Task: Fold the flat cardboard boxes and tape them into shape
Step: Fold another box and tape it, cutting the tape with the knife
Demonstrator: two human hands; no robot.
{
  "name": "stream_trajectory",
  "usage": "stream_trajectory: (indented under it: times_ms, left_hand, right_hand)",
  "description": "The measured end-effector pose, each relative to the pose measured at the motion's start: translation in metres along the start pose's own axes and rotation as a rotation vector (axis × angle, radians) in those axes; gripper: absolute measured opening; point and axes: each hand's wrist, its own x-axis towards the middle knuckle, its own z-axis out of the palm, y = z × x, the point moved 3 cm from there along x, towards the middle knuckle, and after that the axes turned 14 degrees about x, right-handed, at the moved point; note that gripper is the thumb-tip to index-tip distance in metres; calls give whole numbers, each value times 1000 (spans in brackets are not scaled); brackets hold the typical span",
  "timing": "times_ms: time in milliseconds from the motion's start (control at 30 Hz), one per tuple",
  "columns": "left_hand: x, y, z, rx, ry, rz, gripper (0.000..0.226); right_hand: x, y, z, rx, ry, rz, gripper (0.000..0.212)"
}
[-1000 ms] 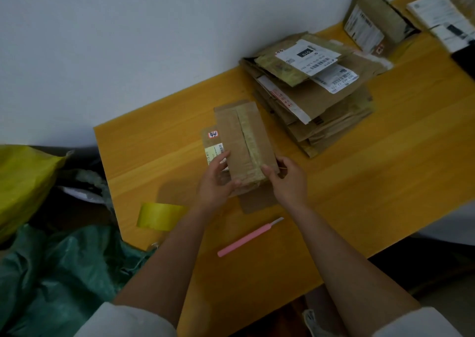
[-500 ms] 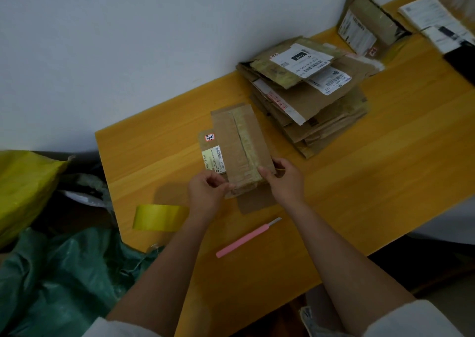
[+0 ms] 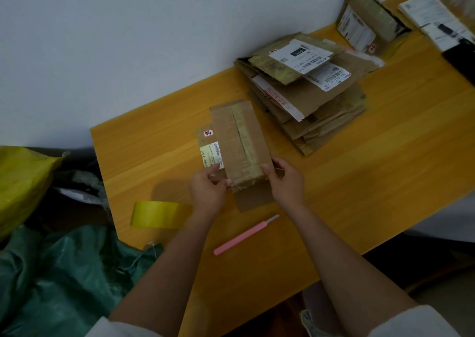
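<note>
Gripping small cardboard box point(image 3: 239, 143) at near end, left hand point(image 3: 208, 190) and right hand point(image 3: 285, 179) pinching its 2 corners, mid-table point(image 3: 385, 169), flattened stack point(image 3: 308, 92) toward far edge, yellow tape roll point(image 3: 159, 214) and pink cutter point(image 3: 244, 235) nearer front edge.

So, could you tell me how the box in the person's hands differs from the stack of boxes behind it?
The held box is single, gripped by the left hand and right hand; the stack is many flattened pieces lying untouched. The held box's label is small; the stack's are bigger. Both are worn brown cardboard.
</note>
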Motion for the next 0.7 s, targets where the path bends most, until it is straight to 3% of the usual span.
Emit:
stream_trajectory:
  times_ms: [133,233,300,433,700]
  left_hand:
    - [-12,3,-1,141,36,229,37]
    - [-15,3,2,185,22,263,48]
    - [-14,3,5,221,45,270,51]
    - [-13,4,9,284,133,338,41]
    - [-10,-1,7,244,156,376,36]
  right_hand:
    - [-1,-3,-6,-59,-135,-110,56]
    - [2,1,-4,-311,-211,-195,82]
    - [2,4,1,-439,-194,-228,87]
    - [5,6,8,-488,-131,-266,78]
    - [8,8,-3,-279,-160,-365,51]
